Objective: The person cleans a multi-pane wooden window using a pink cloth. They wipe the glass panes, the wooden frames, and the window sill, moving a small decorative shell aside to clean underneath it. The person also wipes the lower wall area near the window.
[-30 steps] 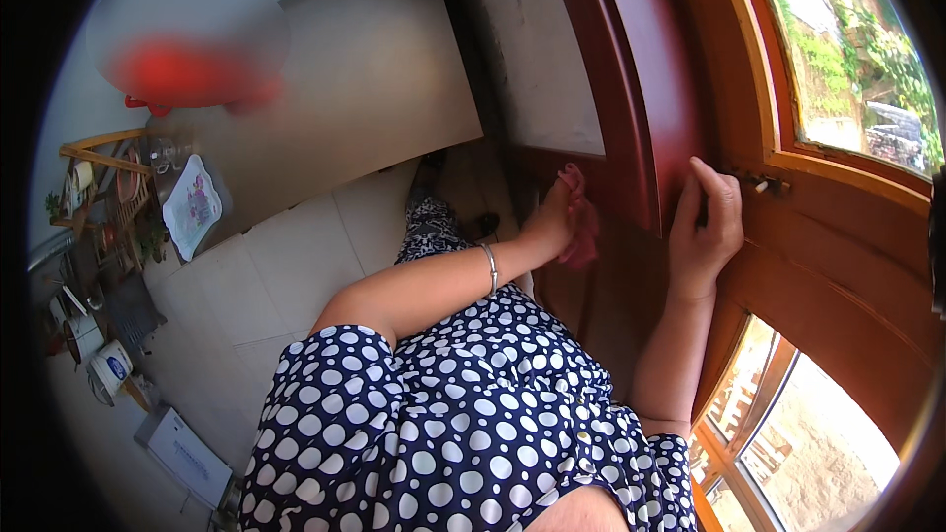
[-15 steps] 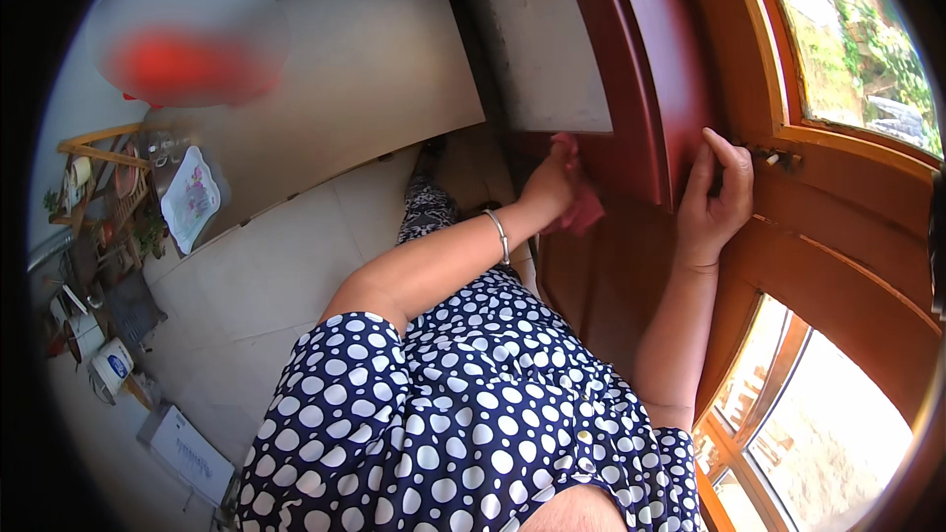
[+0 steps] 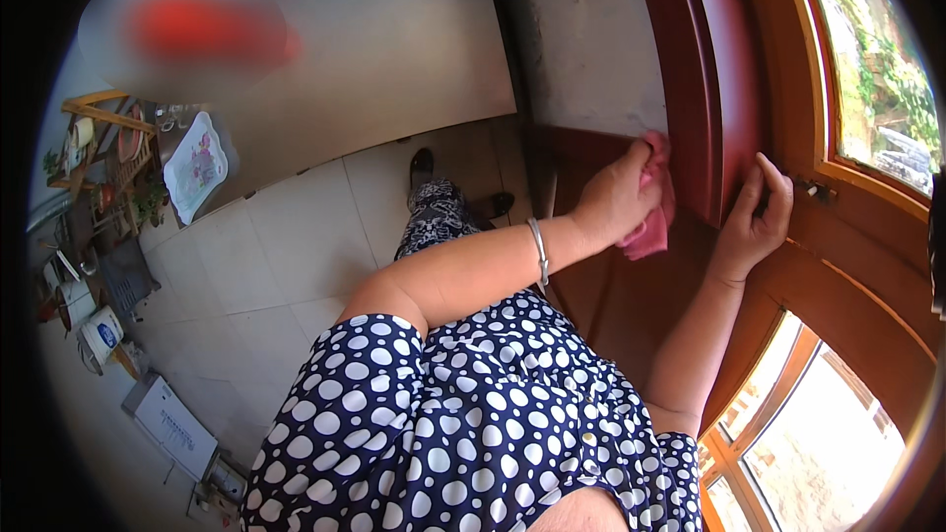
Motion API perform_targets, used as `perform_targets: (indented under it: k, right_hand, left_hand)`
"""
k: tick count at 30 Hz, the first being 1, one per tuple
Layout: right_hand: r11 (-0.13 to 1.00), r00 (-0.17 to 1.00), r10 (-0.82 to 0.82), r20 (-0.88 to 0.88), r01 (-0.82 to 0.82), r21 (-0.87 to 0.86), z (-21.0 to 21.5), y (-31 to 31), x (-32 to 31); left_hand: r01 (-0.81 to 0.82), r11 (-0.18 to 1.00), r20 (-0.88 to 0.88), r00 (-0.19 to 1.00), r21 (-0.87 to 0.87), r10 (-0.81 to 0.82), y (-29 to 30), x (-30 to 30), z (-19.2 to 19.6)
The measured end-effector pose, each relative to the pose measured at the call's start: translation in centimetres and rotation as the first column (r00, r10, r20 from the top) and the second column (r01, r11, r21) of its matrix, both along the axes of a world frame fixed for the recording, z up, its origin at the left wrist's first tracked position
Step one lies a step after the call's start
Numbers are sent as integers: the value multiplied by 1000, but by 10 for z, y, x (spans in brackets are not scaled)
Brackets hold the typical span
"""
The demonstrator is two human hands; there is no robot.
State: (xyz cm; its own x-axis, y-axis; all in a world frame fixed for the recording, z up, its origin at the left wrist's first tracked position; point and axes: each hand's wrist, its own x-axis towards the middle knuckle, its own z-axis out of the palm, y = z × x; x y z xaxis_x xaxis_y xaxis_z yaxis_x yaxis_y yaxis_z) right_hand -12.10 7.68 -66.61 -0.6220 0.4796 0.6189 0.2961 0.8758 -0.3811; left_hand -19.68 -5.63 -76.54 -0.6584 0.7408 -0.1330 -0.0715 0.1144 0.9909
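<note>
My left hand (image 3: 619,195), wearing a silver bracelet on the wrist, is closed around a crumpled pink cloth (image 3: 650,227). The cloth is against the near inner corner of a dark red wooden door (image 3: 680,69), which has a pale grey, marked panel (image 3: 591,39) set in it. At the door's thick right edge, my right hand (image 3: 757,222) has its fingers bent, with thumb and forefinger close together at the red wood. Part of that grip is hidden.
An orange-brown window frame (image 3: 793,89) with a metal latch (image 3: 818,192) stands close on the right. A large grey-brown surface (image 3: 394,49) lies at upper left, with a white flowered tray (image 3: 197,167) near its corner. Wooden shelving (image 3: 108,118) and a white box (image 3: 169,427) are farther left.
My left hand and the cloth have moved right, up against the door's inner corner. The whole view has shifted a little, and the right hand stays at the door's edge.
</note>
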Motion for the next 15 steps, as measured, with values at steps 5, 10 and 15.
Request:
perform_targets:
  k: [5,10,15]
  right_hand:
    - [996,999,-37,-3,36,-82,3,-7,2]
    - [957,991,89,103,-56,-286,15,-77,9]
    - [811,806,372,460,-41,-583,-36,-173,-7]
  left_hand:
    - [242,963,362,914,-121,-184,-18,-22,-35]
    - [258,958,598,790,-127,-134,-74,-22,-72]
    - [178,984,895,442,-27,-56,-126,-38,-46]
